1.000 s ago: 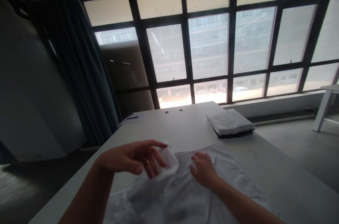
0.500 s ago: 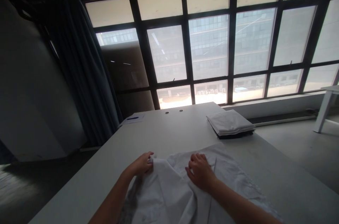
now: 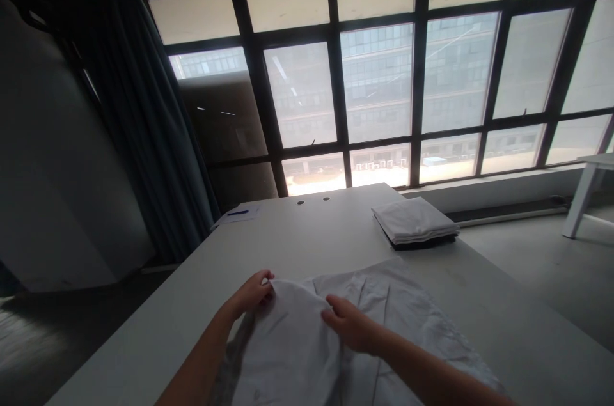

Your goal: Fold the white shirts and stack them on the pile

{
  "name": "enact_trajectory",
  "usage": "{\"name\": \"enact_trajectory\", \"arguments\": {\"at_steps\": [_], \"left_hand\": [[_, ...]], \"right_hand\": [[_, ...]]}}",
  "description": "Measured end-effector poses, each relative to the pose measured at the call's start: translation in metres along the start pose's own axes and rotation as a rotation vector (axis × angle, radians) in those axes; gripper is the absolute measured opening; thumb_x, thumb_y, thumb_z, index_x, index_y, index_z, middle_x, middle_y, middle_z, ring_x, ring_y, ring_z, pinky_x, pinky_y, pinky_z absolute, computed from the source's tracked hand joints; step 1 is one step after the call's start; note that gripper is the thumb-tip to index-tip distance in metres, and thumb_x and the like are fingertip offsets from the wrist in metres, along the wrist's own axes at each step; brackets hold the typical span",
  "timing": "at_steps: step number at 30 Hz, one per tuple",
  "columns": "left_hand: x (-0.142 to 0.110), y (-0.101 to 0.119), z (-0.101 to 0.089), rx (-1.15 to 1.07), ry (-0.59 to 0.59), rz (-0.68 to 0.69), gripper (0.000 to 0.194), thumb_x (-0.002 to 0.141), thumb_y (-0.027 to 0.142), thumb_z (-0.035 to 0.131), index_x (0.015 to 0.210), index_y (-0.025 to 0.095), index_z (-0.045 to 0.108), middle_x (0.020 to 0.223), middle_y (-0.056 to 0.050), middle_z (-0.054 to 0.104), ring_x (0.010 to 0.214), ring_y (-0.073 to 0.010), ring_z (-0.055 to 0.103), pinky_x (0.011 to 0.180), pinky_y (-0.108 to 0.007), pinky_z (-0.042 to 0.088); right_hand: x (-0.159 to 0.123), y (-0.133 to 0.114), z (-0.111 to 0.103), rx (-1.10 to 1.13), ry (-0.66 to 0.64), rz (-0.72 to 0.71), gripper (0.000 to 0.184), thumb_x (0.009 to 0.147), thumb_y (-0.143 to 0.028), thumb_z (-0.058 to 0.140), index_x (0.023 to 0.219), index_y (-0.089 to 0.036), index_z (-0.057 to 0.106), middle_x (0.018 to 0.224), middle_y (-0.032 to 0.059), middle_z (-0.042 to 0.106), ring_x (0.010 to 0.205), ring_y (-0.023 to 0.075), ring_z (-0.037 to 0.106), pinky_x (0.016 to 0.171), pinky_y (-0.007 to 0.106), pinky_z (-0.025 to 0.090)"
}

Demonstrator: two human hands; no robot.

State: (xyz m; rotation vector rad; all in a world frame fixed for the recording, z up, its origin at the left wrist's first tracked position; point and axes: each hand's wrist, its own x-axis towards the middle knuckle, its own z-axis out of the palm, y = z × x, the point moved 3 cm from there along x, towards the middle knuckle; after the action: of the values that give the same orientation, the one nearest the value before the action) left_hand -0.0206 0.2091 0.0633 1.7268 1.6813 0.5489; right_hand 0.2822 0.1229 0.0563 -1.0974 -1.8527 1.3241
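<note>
A white cloth garment point(image 3: 292, 342) lies spread over the near part of the white table, its exact kind not plain to see. My left hand point(image 3: 256, 291) pinches the far left corner of a raised flap of it. Further right, my right hand point(image 3: 352, 324) grips the flap's right edge between thumb and fingers, some of which are hidden behind the fabric. Between both hands the flap is fairly smooth. Right of my right hand, the rest of the cloth is flat with several creases.
A folded stack of white cloth point(image 3: 416, 220) with a dark layer beneath sits at the table's right edge. Paper with a pen point(image 3: 238, 212) lies at the far left of the table point(image 3: 297, 236). Beyond are windows, a dark curtain point(image 3: 148, 137) and another white table point(image 3: 578, 195).
My right hand has moved left and taken hold of the flap's edge. The flap, rumpled before, is now lifted and smoother. My left hand has shifted slightly left and up.
</note>
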Motion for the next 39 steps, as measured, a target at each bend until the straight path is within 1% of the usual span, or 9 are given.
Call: {"name": "enact_trajectory", "arguments": {"at_steps": [3,7,14,18,22,26,31,36,39], "left_hand": [[-0.007,0.001,-0.006,-0.017,0.002,0.044,0.032,0.089,0.053,0.046,0.090,0.023,0.056,0.082,-0.001,0.069,0.078,-0.0196,0.067,0.069,-0.027,0.052],[-0.018,-0.002,-0.011,0.018,-0.020,0.116,0.036,0.086,0.057,0.056,0.087,0.021,0.060,0.089,-0.001,0.070,0.084,-0.0206,0.065,0.073,-0.028,0.051],[-0.026,-0.014,-0.009,0.061,-0.086,0.223,0.041,0.083,0.051,0.066,0.111,0.022,0.068,0.119,-0.007,0.074,0.112,-0.0266,0.067,0.098,-0.033,0.051],[-0.020,-0.028,-0.005,0.125,-0.040,0.247,0.042,0.082,0.051,0.067,0.112,0.022,0.069,0.141,-0.011,0.064,0.133,-0.0312,0.056,0.112,-0.037,0.042],[-0.006,-0.043,-0.006,0.222,0.093,0.222,0.045,0.085,0.049,0.063,0.120,0.021,0.067,0.144,-0.013,0.061,0.137,-0.0308,0.053,0.117,-0.038,0.038],[0.008,-0.059,-0.010,0.327,0.208,0.173,0.051,0.089,0.050,0.055,0.128,0.018,0.063,0.143,-0.015,0.061,0.137,-0.0306,0.052,0.118,-0.041,0.036],[0.009,-0.074,-0.007,0.461,0.302,0.128,0.053,0.091,0.037,0.051,0.139,0.015,0.056,0.156,-0.016,0.048,0.147,-0.0302,0.039,0.125,-0.047,0.022],[0.001,-0.073,-0.006,0.549,0.379,0.150,0.044,0.092,0.033,0.050,0.133,0.021,0.060,0.151,-0.010,0.054,0.143,-0.0262,0.044,0.124,-0.043,0.023],[-0.004,-0.067,-0.010,0.579,0.418,0.168,0.033,0.093,0.033,0.051,0.121,0.021,0.065,0.139,-0.009,0.063,0.133,-0.0253,0.052,0.118,-0.039,0.031]], "right_hand": [[0.003,0.003,-0.002,0.581,-0.244,0.259,0.042,0.085,-0.059,0.045,0.104,-0.023,0.052,0.092,0.0016,0.064,0.068,0.0150,0.060,0.058,0.026,0.044],[-0.004,0.000,-0.018,0.712,-0.545,0.323,0.047,0.074,-0.053,0.067,0.107,-0.025,0.049,0.080,-0.0050,0.061,0.046,0.0105,0.056,0.044,0.021,0.037],[0.003,0.018,-0.025,0.380,-0.324,0.259,0.042,0.064,-0.029,0.078,0.102,-0.019,0.062,0.066,-0.0085,0.058,0.041,0.0050,0.046,0.042,0.018,0.033],[0.025,0.034,-0.020,0.377,-0.114,0.235,0.036,0.067,-0.033,0.079,0.095,-0.019,0.062,0.064,-0.0094,0.053,0.045,0.0045,0.043,0.045,0.018,0.030],[0.044,0.031,-0.033,0.522,0.018,0.169,0.044,0.073,-0.049,0.074,0.102,-0.021,0.054,0.082,-0.0052,0.058,0.070,0.0082,0.055,0.060,0.019,0.042],[0.041,0.018,-0.048,0.641,-0.052,0.153,0.067,0.071,-0.056,0.077,0.122,-0.025,0.045,0.100,-0.0008,0.061,0.088,0.0162,0.064,0.075,0.034,0.054],[0.021,0.021,-0.031,0.685,-0.195,0.243,0.114,0.058,-0.026,0.087,0.149,-0.030,0.018,0.095,-0.0031,0.063,0.075,0.0148,0.065,0.068,0.031,0.054],[0.018,0.024,-0.012,0.487,-0.081,0.262,0.082,0.057,-0.019,0.076,0.134,-0.020,0.046,0.075,-0.0074,0.060,0.056,0.0080,0.051,0.051,0.020,0.035],[0.013,0.004,-0.022,0.565,-0.067,0.187,0.067,0.061,-0.024,0.076,0.124,-0.018,0.055,0.079,-0.0055,0.060,0.064,0.0092,0.055,0.057,0.021,0.038]]}}
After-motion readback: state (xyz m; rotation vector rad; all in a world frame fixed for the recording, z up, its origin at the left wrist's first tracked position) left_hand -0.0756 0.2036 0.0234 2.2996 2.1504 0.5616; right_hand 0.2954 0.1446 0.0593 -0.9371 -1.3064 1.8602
